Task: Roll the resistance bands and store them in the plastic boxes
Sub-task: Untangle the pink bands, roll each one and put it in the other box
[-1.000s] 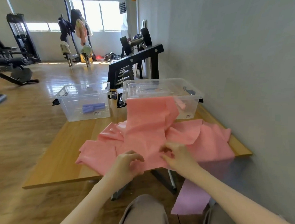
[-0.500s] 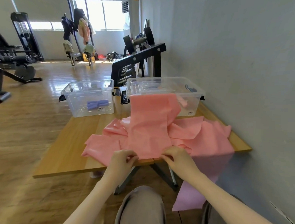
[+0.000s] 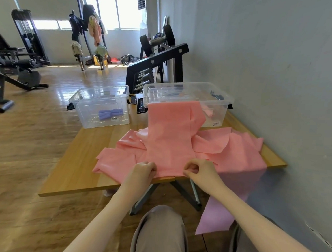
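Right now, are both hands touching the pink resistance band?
Touching. The head view shows the left hand and right hand pinching the near edge of the pink resistance band.

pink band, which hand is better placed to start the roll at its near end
Neither alone: the left hand and right hand each grip a corner of the pink band, so both look equally placed.

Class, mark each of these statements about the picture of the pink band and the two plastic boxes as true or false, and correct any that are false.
1. Both hands grip the near end of the pink band. True: left hand, right hand.
2. The left box holds blue rolls. True.
3. The pink band lies flat, clear of both boxes. False: it drapes over the right box rim.
4. The band is already fully rolled. False: it is spread out on the table.
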